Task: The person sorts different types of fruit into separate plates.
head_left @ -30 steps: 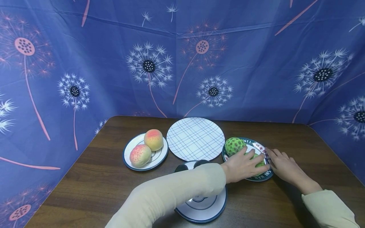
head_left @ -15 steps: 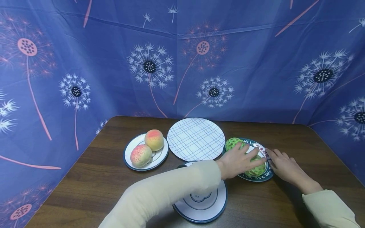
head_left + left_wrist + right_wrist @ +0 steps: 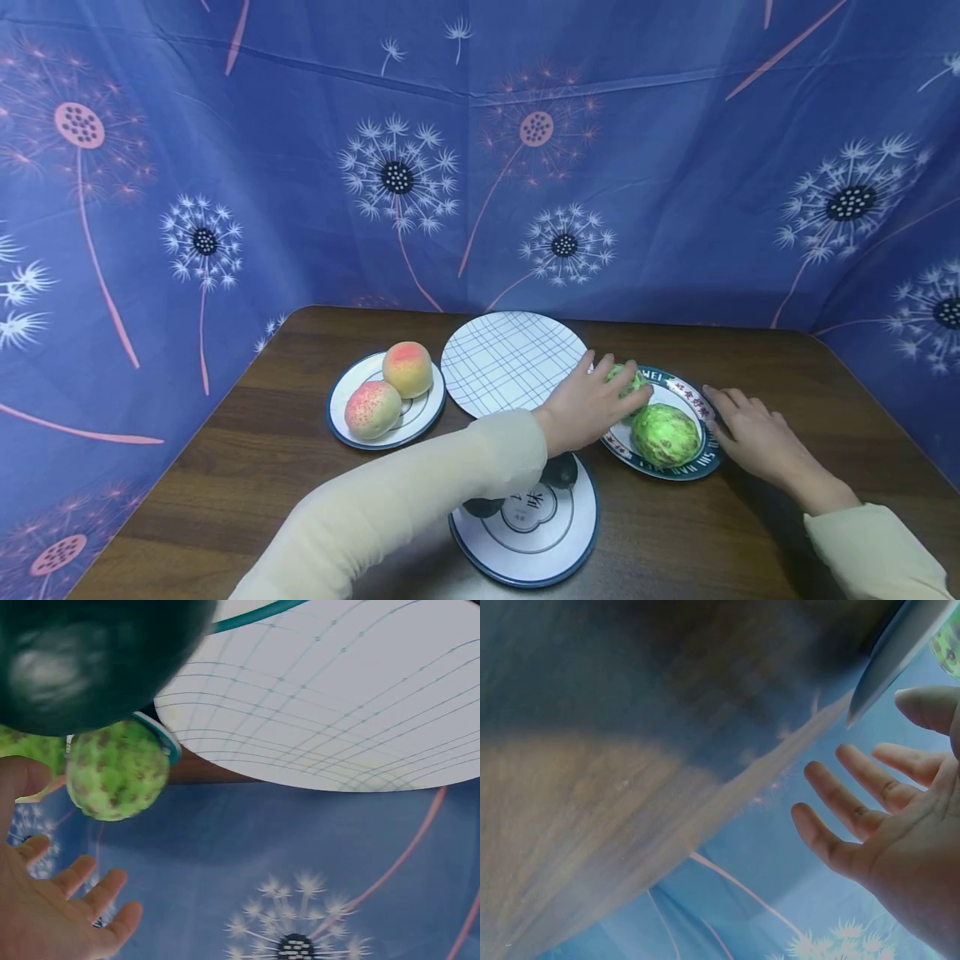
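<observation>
Two green, bumpy custard apples sit on a plate with a dark green lettered rim [image 3: 680,385] at the right in the head view. The front custard apple [image 3: 664,436] lies uncovered. My left hand [image 3: 592,404], fingers spread, is over the plate's left side and partly hides the rear custard apple [image 3: 621,381]. In the left wrist view, the left hand [image 3: 56,900] has its fingers apart with nothing between them, beside a custard apple [image 3: 118,771]. My right hand [image 3: 768,442] has its fingertips right at the plate's right rim; its fingers look loosely extended in the right wrist view.
Two peaches [image 3: 372,409] lie on a blue-rimmed plate [image 3: 347,375] at the left. A round white plate with a blue grid [image 3: 510,358] stands at the back. In front, a blue-rimmed plate [image 3: 536,554] bears two dark round fruits [image 3: 559,472], partly under my left sleeve. A dandelion-print cloth hangs behind.
My left hand has moved left and away from the front custard apple, which now shows fully. The right hand stays almost in place at the plate's rim.
</observation>
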`<state>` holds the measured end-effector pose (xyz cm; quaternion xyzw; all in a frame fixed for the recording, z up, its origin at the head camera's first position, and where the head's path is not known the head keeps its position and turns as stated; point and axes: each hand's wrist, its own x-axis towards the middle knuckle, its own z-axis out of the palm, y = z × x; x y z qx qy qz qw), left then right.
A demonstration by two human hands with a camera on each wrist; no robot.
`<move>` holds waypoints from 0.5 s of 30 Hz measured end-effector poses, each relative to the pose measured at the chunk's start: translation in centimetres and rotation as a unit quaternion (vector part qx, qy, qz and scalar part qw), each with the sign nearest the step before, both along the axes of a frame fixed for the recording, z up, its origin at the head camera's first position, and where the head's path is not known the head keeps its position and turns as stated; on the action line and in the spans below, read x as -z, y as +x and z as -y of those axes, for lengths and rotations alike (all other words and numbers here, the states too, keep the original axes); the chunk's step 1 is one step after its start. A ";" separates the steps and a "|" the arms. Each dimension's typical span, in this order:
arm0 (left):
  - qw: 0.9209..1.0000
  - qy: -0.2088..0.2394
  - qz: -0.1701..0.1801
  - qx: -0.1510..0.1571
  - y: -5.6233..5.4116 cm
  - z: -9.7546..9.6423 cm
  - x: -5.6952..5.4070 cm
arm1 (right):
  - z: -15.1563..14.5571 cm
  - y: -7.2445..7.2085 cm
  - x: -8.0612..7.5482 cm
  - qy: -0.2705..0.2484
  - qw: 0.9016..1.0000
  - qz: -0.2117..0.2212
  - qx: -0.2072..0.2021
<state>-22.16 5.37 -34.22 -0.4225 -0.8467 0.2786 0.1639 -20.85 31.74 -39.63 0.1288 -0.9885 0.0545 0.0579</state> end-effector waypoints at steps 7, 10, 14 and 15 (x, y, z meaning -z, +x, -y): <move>0.997 0.041 -0.002 -0.065 -1.1 2.7 0.3 | 0.0 0.3 -0.5 -0.009 1.000 -0.004 0.006; 0.995 0.058 -0.007 -0.083 -1.6 4.0 0.4 | -0.1 0.5 -0.7 -0.011 1.000 -0.012 0.007; 0.991 0.080 -0.006 -0.108 -2.3 5.9 0.4 | -0.3 0.7 -0.7 -0.013 0.999 -0.041 -0.001; 0.989 0.086 -0.002 -0.117 -2.4 6.4 0.4 | -0.3 0.7 -0.7 -0.013 0.999 -0.050 -0.004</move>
